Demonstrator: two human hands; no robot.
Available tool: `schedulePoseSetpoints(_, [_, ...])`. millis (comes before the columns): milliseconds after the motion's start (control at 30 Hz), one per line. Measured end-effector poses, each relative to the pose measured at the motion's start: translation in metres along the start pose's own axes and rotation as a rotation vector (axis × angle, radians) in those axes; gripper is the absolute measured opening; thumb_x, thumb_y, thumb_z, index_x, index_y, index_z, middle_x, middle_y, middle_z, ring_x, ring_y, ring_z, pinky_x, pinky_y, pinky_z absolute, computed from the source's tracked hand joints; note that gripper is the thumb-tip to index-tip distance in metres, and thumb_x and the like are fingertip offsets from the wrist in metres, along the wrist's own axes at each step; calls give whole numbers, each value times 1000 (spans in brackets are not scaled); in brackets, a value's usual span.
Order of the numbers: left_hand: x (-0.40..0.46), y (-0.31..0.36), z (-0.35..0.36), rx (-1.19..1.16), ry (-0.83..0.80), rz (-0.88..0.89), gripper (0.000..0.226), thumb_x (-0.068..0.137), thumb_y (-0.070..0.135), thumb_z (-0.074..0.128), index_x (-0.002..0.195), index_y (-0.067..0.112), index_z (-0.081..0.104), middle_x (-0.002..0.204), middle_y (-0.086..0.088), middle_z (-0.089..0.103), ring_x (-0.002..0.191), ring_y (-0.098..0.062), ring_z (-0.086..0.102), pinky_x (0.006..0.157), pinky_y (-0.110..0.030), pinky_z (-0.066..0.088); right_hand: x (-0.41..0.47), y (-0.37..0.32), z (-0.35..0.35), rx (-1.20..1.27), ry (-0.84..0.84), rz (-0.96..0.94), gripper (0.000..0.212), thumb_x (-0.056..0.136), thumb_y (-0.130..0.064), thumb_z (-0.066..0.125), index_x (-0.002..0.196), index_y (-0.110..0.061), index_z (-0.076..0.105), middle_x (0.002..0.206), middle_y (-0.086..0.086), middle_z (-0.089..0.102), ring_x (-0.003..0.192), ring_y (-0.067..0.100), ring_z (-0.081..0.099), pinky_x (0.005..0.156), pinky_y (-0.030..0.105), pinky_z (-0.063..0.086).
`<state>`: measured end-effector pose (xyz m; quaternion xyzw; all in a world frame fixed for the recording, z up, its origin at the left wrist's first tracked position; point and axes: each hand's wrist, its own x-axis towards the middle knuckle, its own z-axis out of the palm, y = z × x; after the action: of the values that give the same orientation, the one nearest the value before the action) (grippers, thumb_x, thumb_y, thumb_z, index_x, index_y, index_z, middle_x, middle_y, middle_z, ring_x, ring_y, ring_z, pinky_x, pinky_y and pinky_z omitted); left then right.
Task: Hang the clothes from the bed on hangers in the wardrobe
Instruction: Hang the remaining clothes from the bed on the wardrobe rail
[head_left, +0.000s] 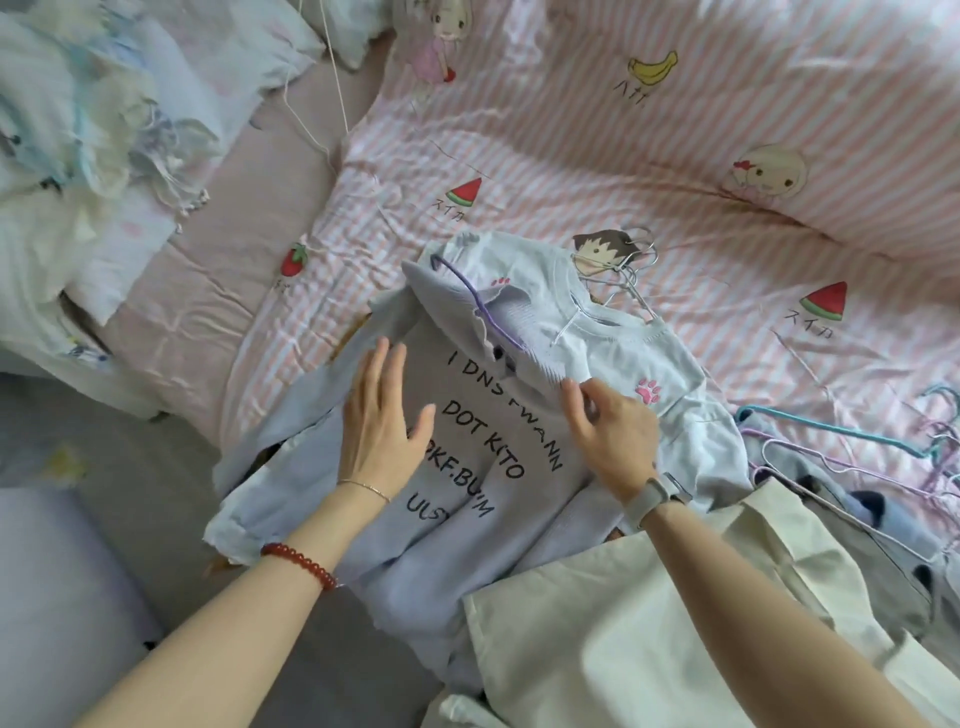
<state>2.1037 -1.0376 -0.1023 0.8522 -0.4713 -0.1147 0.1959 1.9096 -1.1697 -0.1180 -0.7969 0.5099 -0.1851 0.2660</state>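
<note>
A pale lilac T-shirt (467, 519) with black lettering lies spread on the bed in front of me. A purple hanger (480, 306) sits at its collar, partly under the fabric. My left hand (387, 415) rests flat on the shirt's chest, fingers straight. My right hand (605, 431) pinches a fold of the shirt's fabric near the collar. A second pale T-shirt with pink paw prints (649, 364) lies under and to the right of the lettered one.
Silver wire hangers (631, 275) lie behind the shirts, with blue and lilac hangers (831, 436) at the right. A cream garment (649, 623) covers the lower right. The pink striped duvet (623, 156) fills the bed; crumpled white bedding (78, 130) is heaped at left.
</note>
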Motion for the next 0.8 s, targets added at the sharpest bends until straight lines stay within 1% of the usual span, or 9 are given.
schedulePoseSetpoints(67, [6, -11, -28, 59, 32, 22, 75, 86, 45, 38, 145, 5, 15, 152, -16, 16, 141, -28, 10, 112, -40, 11, -2, -16, -11, 17, -2, -125, 46, 85, -48, 36, 49, -22, 26, 36, -8, 21, 38, 16, 32, 39, 17, 16])
schedulePoseSetpoints(133, [6, -20, -52, 148, -23, 52, 75, 86, 50, 35, 146, 8, 17, 152, -11, 20, 141, -26, 10, 112, -44, 10, -4, -33, -17, 34, -40, -251, 47, 86, -47, 38, 48, -24, 23, 37, -7, 22, 36, 14, 30, 39, 17, 17])
schedulePoseSetpoints(233, [-8, -27, -83, 92, -120, 20, 46, 92, 40, 42, 124, 10, 53, 129, -6, 55, 126, -24, 44, 108, -39, 20, -7, -60, -18, 54, -81, -353, 49, 85, -49, 40, 46, -21, 32, 39, -7, 27, 36, 13, 32, 40, 19, 18])
schedulePoseSetpoints(300, [-32, -35, -104, 22, -133, -76, 31, 96, 32, 44, 105, 7, 60, 110, -8, 63, 104, -27, 56, 87, -34, 34, -12, -82, -15, 79, -97, -414, 49, 85, -48, 40, 45, -20, 31, 37, -6, 26, 35, 13, 30, 39, 18, 17])
schedulePoseSetpoints(367, [-67, -49, -122, -52, -139, -194, 35, 95, 36, 45, 99, 5, 60, 97, -12, 65, 87, -30, 57, 71, -38, 39, -18, -107, -10, 107, -152, -465, 50, 84, -49, 37, 45, -19, 29, 37, -5, 27, 35, 15, 30, 39, 20, 18])
schedulePoseSetpoints(467, [-134, -70, -143, -240, -41, -332, 45, 84, 48, 45, 78, 5, 56, 65, -9, 57, 66, -29, 53, 63, -39, 40, -35, -146, 3, 123, -285, -571, 50, 83, -54, 32, 46, -21, 27, 38, -4, 28, 37, 14, 32, 40, 24, 21])
schedulePoseSetpoints(567, [-211, -94, -158, -340, 58, -497, 39, 93, 26, 52, 58, 21, 35, 49, 7, 35, 49, -7, 36, 57, -30, 30, -73, -192, 22, 117, -472, -715, 46, 80, -59, 31, 55, -23, 47, 44, -7, 41, 45, 13, 43, 44, 19, 24])
schedulePoseSetpoints(667, [-294, -121, -175, -301, 192, -707, 40, 93, 29, 52, 61, 16, 33, 51, 3, 34, 54, -15, 30, 57, -32, 29, -130, -242, 45, 55, -705, -900, 52, 76, -64, 27, 71, -22, 58, 51, -9, 44, 58, 13, 48, 52, 28, 29])
schedulePoseSetpoints(800, [-408, -137, -197, -260, 400, -922, 55, 81, 55, 42, 76, 0, 52, 59, -13, 47, 61, -34, 46, 57, -35, 32, -218, -296, 73, -134, -957, -1167, 43, 91, -53, 34, 59, -24, 36, 67, -1, 52, 71, 24, 55, 59, 29, 28])
